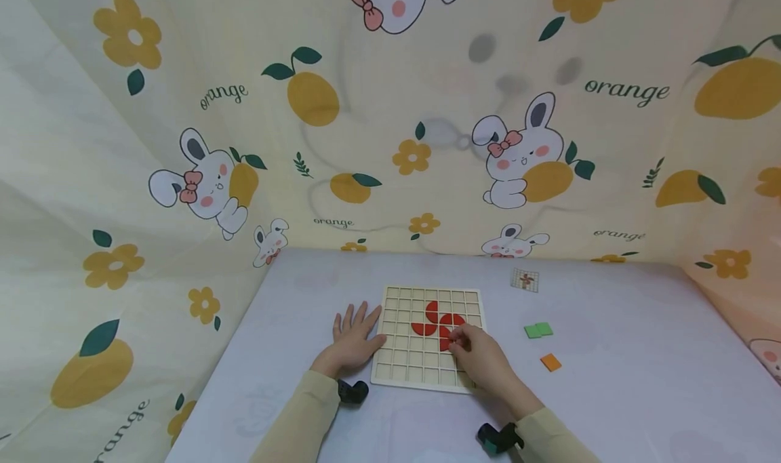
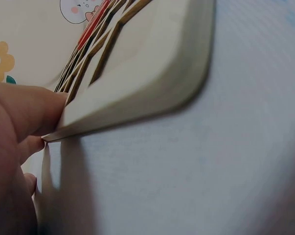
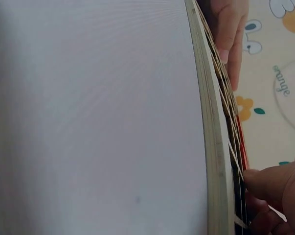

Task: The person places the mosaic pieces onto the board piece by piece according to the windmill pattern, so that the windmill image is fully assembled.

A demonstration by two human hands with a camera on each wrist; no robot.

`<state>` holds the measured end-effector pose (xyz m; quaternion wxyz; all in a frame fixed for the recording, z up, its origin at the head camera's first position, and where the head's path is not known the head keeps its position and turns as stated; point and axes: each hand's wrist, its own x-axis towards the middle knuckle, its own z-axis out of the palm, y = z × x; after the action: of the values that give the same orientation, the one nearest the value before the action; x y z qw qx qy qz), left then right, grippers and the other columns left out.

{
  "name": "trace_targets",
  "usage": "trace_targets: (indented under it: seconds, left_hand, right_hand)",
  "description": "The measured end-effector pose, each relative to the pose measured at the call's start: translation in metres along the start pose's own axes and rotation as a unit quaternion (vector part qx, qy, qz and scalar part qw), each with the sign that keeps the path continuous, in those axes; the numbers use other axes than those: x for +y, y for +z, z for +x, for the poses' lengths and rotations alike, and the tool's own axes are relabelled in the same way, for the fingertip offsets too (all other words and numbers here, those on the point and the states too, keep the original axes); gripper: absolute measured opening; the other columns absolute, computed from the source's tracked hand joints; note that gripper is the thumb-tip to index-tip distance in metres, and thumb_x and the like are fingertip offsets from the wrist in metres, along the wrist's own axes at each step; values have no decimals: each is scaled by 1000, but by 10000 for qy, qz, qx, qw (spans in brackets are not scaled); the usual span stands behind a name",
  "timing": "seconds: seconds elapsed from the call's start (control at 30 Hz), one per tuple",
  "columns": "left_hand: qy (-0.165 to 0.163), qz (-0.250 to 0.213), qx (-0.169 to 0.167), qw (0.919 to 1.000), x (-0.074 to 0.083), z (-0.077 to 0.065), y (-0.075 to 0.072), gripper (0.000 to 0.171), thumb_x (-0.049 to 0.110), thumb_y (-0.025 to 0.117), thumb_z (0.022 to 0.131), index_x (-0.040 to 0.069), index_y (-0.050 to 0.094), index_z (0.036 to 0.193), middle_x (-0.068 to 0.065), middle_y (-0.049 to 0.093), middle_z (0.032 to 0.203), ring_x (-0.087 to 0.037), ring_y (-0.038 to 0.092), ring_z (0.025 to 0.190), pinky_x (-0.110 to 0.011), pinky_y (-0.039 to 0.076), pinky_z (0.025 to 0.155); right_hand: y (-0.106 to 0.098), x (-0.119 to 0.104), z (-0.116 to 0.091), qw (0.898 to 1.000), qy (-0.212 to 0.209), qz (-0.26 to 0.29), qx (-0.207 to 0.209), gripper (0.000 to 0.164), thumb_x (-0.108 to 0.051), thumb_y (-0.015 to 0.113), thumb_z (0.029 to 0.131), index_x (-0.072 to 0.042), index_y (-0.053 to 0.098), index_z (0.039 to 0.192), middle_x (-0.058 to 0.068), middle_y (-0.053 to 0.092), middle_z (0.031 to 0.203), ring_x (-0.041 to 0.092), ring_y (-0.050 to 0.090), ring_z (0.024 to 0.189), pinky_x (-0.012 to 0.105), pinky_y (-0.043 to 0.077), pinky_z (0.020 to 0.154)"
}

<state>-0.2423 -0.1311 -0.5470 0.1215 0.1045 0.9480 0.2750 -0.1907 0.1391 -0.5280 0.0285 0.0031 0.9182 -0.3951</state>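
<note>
On one gridded board (image 1: 399,356) lie four red half-circles (image 1: 424,329).

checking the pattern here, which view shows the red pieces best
The head view: it looks down on the red pieces, so their rounded shapes and layout on the board show. Each wrist view shows only a thin red strip at a steep slant.

Head view: bare tabletop (image 1: 641,375) open at far right; lane between grid board (image 1: 396,358) and green tiles (image 1: 538,330), crossed lower down by right forearm (image 1: 523,396). Lower centre passable between sleeves (image 1: 299,415). Left hand (image 1: 350,344) obstructs board's left edge; patterned cloth (image 1: 378,117) walls off top.
</note>
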Motion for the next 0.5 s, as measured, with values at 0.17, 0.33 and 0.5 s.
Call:
trace_targets:
  seconds: [0.17,0.33,0.5]
  left_hand:
    - [-19,85,3,10000,1,-1,-2,65,44,48,98,21,27,154,-10,5,162,-34,-13,145,-56,-15,110]
    - [-59,118,-9,9999,2,-1,-2,65,45,48,98,21,26,155,-10,4,162,-34,-13,145,-56,-15,110]
    - [-73,74,-43,9999,4,-1,-2,65,44,49,98,21,27,154,-10,5,162,-35,-12,145,-56,-15,110]
  right_hand:
    - [2,0,1,9999,-33,-96,65,9,-15,70,90,-15,64,97,-2,56,82,17,52,77,28,47,66]
    - [1,-2,1,9998,-111,-136,79,9,-14,69,90,-13,64,97,-2,56,82,17,51,76,29,46,67]
    - [-5,-2,-3,9999,-126,-16,-34,11,-15,67,92,-14,64,102,-2,57,85,16,51,78,29,47,67]
